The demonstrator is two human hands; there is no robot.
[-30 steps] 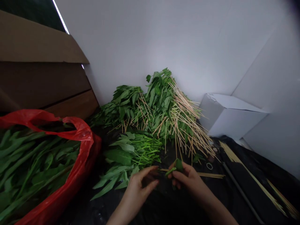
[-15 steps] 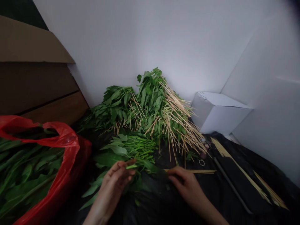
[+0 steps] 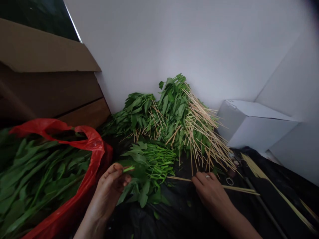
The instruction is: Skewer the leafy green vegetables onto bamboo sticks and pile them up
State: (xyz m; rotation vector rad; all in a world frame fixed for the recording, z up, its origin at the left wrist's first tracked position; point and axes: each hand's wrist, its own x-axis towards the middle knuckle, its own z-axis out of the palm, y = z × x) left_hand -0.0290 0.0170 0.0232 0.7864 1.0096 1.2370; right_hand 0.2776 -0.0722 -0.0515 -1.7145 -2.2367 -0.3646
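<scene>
My left hand (image 3: 112, 181) is closed in a pinch on a short green stem (image 3: 128, 169), whose cut end sticks out past the fingertips. Below and beside it lies a small pile of leafy green stems (image 3: 159, 161), cut ends to the right. My right hand (image 3: 210, 189), with a ring on one finger, is closed over thin bamboo skewers (image 3: 240, 190) lying flat on the black sheet. Their ends show on both sides of the hand; the fingertips are partly hidden. Behind, skewered bunches of greens (image 3: 174, 103) are heaped against the wall, many skewers (image 3: 205, 122) pointing right.
A red plastic bag (image 3: 99, 149) full of leafy greens stands at the left, before a cardboard box (image 3: 50, 88). At the right are a white box (image 3: 259, 126), a dark flat object (image 3: 276, 196), more loose skewers (image 3: 264, 176) and a small ring-shaped item (image 3: 229, 181). Black sheeting (image 3: 174, 215) covers the surface.
The view has turned left, so everything sits further right. My right hand has come down over the skewers and closed on them. My left hand has drawn left with the stem still pinched.
</scene>
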